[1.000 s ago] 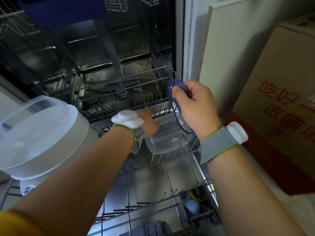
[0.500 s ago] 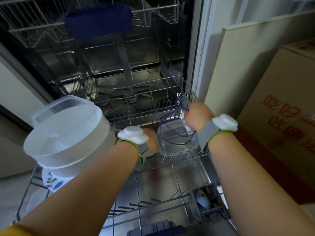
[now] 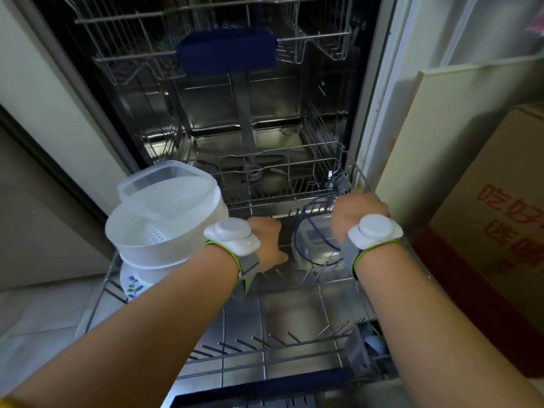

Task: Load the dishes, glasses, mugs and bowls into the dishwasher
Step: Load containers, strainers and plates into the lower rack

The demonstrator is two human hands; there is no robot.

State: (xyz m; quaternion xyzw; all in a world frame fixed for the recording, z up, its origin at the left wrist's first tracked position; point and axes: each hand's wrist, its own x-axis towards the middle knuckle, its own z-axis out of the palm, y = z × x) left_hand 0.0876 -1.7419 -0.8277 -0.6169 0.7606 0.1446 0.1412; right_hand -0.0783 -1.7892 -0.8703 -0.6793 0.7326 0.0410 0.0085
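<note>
Both my arms reach fwd over the lower rack (image 3: 223,348). Clear container (image 3: 316,248) sits on the tines btwn my hands, nearer the right. Left hand (image 3: 266,244) just beside it, fingers hidden, grip can't tell. Right hand (image 3: 357,213) pinches the blue ring (image 3: 306,228) over it, knuckles up. Stacked white bowls (image 3: 164,228) at far left.

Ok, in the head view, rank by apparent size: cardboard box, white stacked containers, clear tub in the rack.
1. cardboard box, cut off by the frame
2. white stacked containers
3. clear tub, smallest, partly hidden by the right hand
</note>
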